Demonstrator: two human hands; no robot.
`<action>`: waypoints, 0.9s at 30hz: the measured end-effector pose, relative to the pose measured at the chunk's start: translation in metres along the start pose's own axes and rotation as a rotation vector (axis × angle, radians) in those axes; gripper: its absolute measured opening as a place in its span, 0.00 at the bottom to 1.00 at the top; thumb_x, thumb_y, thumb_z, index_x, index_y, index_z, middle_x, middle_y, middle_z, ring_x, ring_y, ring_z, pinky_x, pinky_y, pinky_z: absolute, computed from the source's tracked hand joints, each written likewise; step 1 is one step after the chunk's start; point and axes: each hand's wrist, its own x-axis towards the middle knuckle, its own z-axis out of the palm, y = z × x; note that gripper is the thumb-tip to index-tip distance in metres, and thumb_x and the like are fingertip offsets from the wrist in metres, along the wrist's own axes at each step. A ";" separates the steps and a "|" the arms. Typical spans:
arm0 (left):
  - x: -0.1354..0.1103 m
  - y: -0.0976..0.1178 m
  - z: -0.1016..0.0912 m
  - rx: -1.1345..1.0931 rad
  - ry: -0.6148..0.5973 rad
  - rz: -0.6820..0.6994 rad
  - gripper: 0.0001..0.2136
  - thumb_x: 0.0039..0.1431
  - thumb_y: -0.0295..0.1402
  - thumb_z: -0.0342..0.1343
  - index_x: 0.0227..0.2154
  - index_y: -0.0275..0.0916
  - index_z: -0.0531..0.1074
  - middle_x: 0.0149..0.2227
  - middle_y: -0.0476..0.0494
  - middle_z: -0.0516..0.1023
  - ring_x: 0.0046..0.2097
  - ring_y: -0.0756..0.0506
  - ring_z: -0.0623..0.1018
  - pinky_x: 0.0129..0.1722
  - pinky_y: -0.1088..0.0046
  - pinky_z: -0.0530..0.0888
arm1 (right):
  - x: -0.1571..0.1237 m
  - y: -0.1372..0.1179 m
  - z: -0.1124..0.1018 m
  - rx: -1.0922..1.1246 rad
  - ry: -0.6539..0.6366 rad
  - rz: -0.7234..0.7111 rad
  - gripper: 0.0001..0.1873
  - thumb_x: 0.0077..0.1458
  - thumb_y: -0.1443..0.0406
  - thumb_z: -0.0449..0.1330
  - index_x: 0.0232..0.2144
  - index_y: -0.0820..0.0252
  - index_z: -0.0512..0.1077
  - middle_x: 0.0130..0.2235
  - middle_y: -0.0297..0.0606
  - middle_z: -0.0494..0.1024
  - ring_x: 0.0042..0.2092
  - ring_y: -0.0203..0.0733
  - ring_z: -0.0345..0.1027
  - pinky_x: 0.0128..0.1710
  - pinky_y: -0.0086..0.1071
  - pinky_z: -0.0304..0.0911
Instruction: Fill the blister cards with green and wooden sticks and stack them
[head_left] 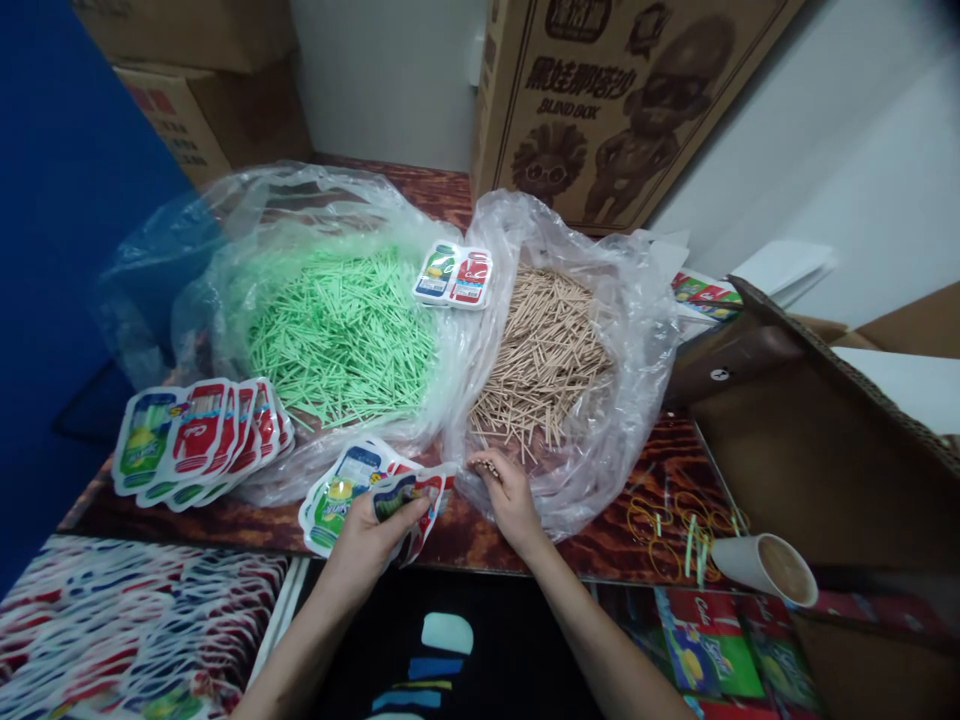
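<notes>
My left hand is closed on a small printed pouch with red and green panels, its near edge bent under the thumb. Beneath it lie more flat pouches at the table's front. My right hand is closed around a few short brown sticks, just right of the held pouch. Beyond it, a clear plastic bag lies spread around a heap of brown sticks. Left of that, another clear bag surrounds a heap of light green sticks.
Fanned filled pouches lie at the left; another stack rests between the bags. A paper cup lies tipped near rubber bands. An open carton stands right, a large box behind. Many packets fill the lower left.
</notes>
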 end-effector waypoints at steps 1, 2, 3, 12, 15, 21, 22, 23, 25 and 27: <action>0.000 0.001 0.001 -0.002 0.015 -0.002 0.10 0.46 0.36 0.65 0.31 0.36 0.79 0.30 0.46 0.81 0.33 0.46 0.77 0.39 0.72 0.72 | 0.000 0.000 0.000 0.004 -0.003 0.002 0.10 0.62 0.64 0.51 0.34 0.58 0.72 0.34 0.38 0.76 0.39 0.42 0.71 0.41 0.33 0.63; -0.001 0.002 0.002 -0.003 0.031 -0.005 0.10 0.46 0.36 0.65 0.30 0.36 0.79 0.29 0.46 0.81 0.32 0.46 0.77 0.37 0.72 0.72 | 0.000 0.001 0.000 0.008 -0.005 0.003 0.10 0.62 0.64 0.51 0.34 0.58 0.72 0.34 0.38 0.76 0.39 0.42 0.71 0.41 0.33 0.63; -0.001 0.003 0.002 -0.004 0.042 -0.009 0.10 0.45 0.36 0.65 0.29 0.36 0.79 0.29 0.46 0.81 0.32 0.46 0.77 0.36 0.73 0.72 | 0.000 0.001 0.000 0.011 -0.008 0.004 0.10 0.62 0.64 0.51 0.34 0.58 0.72 0.34 0.38 0.76 0.39 0.42 0.70 0.41 0.33 0.62; -0.004 0.006 0.005 0.032 0.077 0.015 0.10 0.44 0.36 0.65 0.29 0.35 0.79 0.29 0.44 0.81 0.34 0.44 0.78 0.39 0.70 0.72 | -0.001 0.001 0.001 0.016 0.009 0.009 0.09 0.62 0.65 0.52 0.34 0.58 0.72 0.34 0.38 0.75 0.38 0.41 0.70 0.41 0.33 0.62; -0.003 0.004 0.002 0.029 0.028 -0.006 0.12 0.45 0.38 0.65 0.31 0.35 0.79 0.30 0.44 0.81 0.34 0.44 0.78 0.39 0.70 0.72 | 0.000 0.000 0.001 0.020 0.004 0.009 0.09 0.62 0.66 0.51 0.34 0.58 0.72 0.34 0.38 0.75 0.39 0.42 0.70 0.41 0.33 0.63; -0.001 -0.001 -0.001 0.024 0.001 -0.006 0.13 0.46 0.38 0.65 0.32 0.35 0.79 0.30 0.44 0.81 0.34 0.44 0.78 0.39 0.70 0.72 | -0.001 0.003 0.001 0.027 0.000 0.013 0.09 0.62 0.66 0.51 0.35 0.58 0.72 0.35 0.38 0.76 0.39 0.41 0.70 0.41 0.33 0.62; -0.001 -0.002 -0.001 0.023 0.004 -0.007 0.12 0.46 0.38 0.64 0.32 0.35 0.79 0.30 0.44 0.81 0.34 0.44 0.78 0.39 0.70 0.72 | -0.001 0.003 0.001 0.028 0.004 0.014 0.09 0.61 0.66 0.52 0.35 0.58 0.72 0.35 0.38 0.76 0.39 0.41 0.70 0.41 0.33 0.62; -0.002 -0.001 0.000 0.024 0.008 -0.009 0.12 0.46 0.38 0.64 0.31 0.35 0.79 0.30 0.45 0.81 0.34 0.44 0.78 0.38 0.70 0.72 | -0.001 0.003 0.001 0.028 0.008 0.013 0.09 0.61 0.66 0.52 0.35 0.58 0.72 0.35 0.38 0.76 0.39 0.41 0.70 0.41 0.33 0.62; -0.002 0.000 0.002 0.023 0.020 -0.005 0.12 0.46 0.38 0.64 0.30 0.35 0.79 0.29 0.45 0.81 0.33 0.44 0.77 0.38 0.70 0.72 | -0.001 0.002 0.001 0.028 0.012 0.013 0.08 0.61 0.66 0.52 0.35 0.58 0.72 0.34 0.37 0.75 0.39 0.41 0.70 0.41 0.33 0.62; -0.003 0.001 0.003 0.020 0.036 0.006 0.11 0.46 0.38 0.65 0.30 0.35 0.79 0.29 0.45 0.81 0.33 0.44 0.77 0.38 0.70 0.72 | 0.000 0.001 0.001 0.031 0.014 0.015 0.09 0.61 0.66 0.52 0.34 0.58 0.72 0.34 0.37 0.75 0.39 0.41 0.70 0.41 0.33 0.62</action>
